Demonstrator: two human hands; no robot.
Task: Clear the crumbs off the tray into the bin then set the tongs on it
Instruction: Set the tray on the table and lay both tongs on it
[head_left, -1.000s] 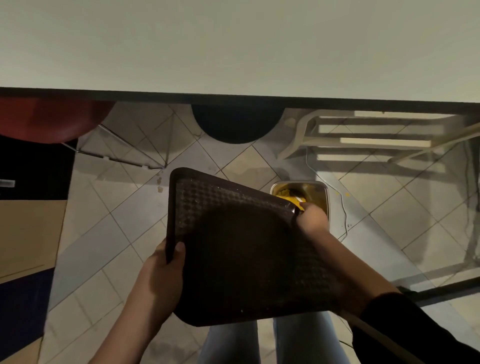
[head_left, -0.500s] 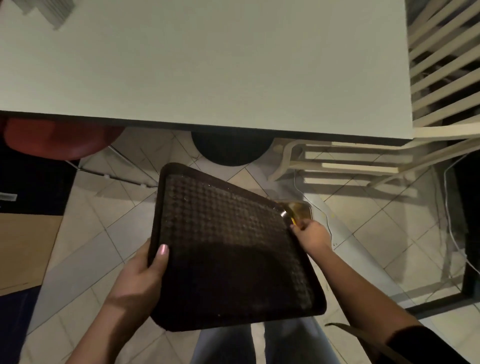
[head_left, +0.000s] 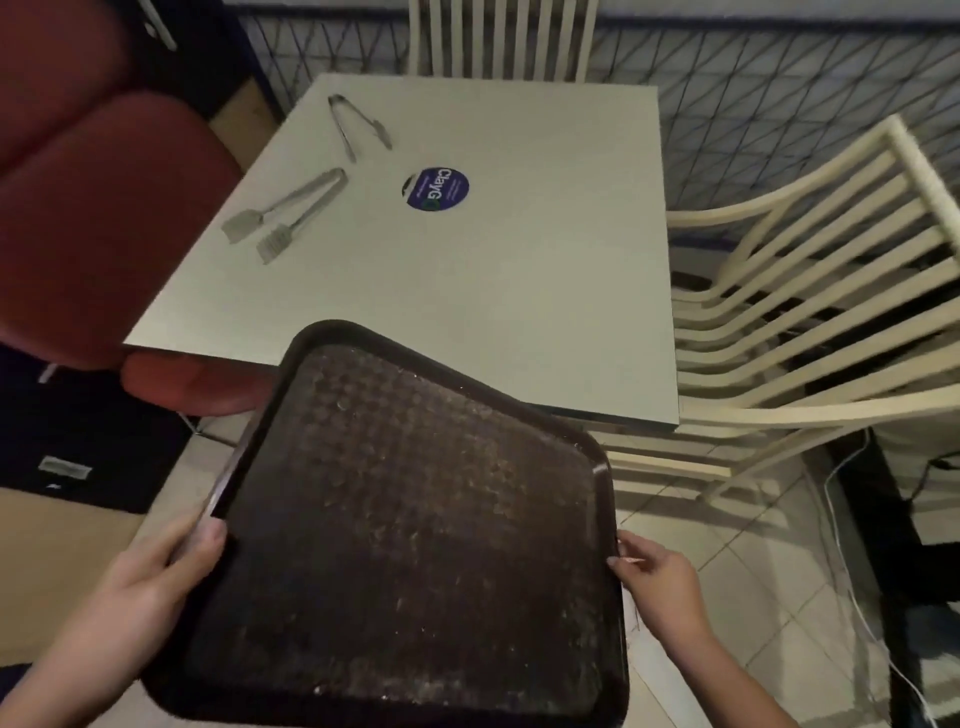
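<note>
My left hand (head_left: 156, 587) grips the tray (head_left: 415, 519) at its left rim, thumb curled over the top, fingers hidden underneath. My right hand (head_left: 657, 587) pinches the right rim, fingers curled at the edge. The tray's dark brown and textured, held b/w both hands in front of me. Pale specks are scattered on its surface; can't tell if they're crumbs or glare. Its far corner overlaps the near edge of the bench (head_left: 493, 291) in view; touching or not, can't tell.

Fwd of the left hand, 2 prs of metal tongs lie on the bench. The nearer tongs (head_left: 291, 210) have flat slotted ends pointing back toward me, and the farther tongs (head_left: 353, 122) lie beyond them w/ arms spread. Both are well apart from the tray. A round blue sticker (head_left: 435, 188) sits just right of them.

Left of the left hand is a red chair (head_left: 93, 208), beside the bench. Right of the right hand are cream slatted chairs (head_left: 779, 415) that look stacked, w/ another cream chair (head_left: 498, 36) at the bench's far side. Below the right hand is tiled floor (head_left: 753, 571) w/ a white cable (head_left: 844, 571).
</note>
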